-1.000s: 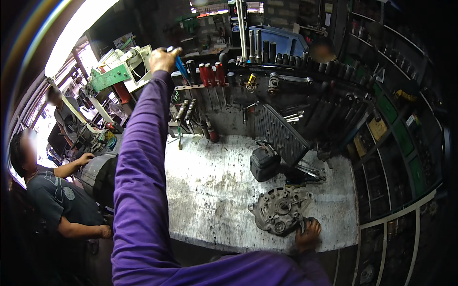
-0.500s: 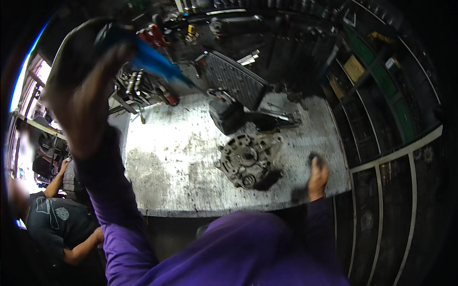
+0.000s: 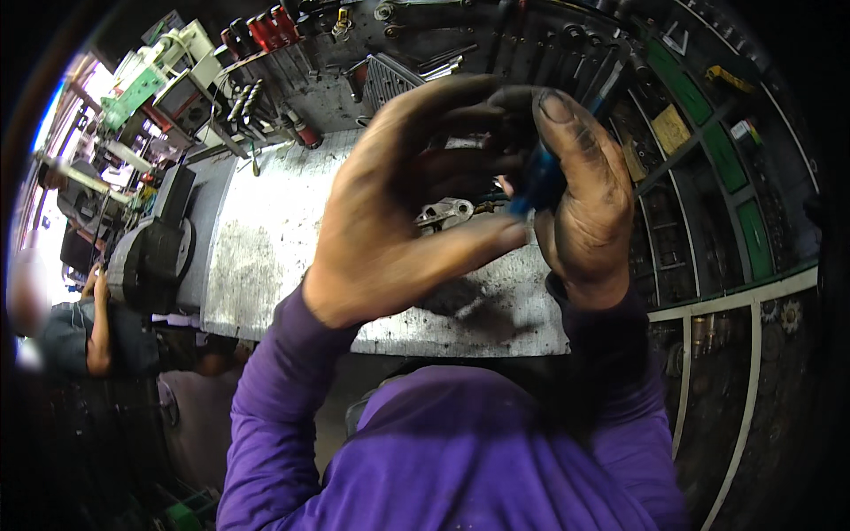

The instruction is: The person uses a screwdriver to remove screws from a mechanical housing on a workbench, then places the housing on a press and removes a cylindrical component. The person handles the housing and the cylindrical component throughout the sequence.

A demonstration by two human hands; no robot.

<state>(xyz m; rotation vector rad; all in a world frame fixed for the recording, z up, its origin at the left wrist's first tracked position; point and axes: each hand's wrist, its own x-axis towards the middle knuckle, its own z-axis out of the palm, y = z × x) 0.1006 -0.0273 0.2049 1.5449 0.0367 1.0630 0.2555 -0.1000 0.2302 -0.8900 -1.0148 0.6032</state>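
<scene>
Head view: the left hand (image 3: pixel 398 212) is held above the desk (image 3: pixel 266 248), wide, with its fingers curved and its thumb set apart; nothing is visible in its grasp. The right hand (image 3: pixel 589 199) appears closed around a blue tool handle (image 3: pixel 537 180), its thumb pointing up. The handle lies between the palms, presumably held off the desk so that both hands can get at it. Its working end is not discernible, and whether the left thumb touches it cannot be determined.

Beyond the hands, a metal casting (image 3: pixel 453 211) rests on the desk, largely hidden by the left hand. At the far left, red-handled screwdrivers (image 3: pixel 273 28) stand in a rack, evidently to keep them upright and within reach. A ribbed metal panel (image 3: pixel 388 81) stands at the far side, seemingly leaned there out of the way. At the right is shelving with green panels (image 3: pixel 682 81); at the left, a co-worker's forearm (image 3: pixel 101 323) shows.
</scene>
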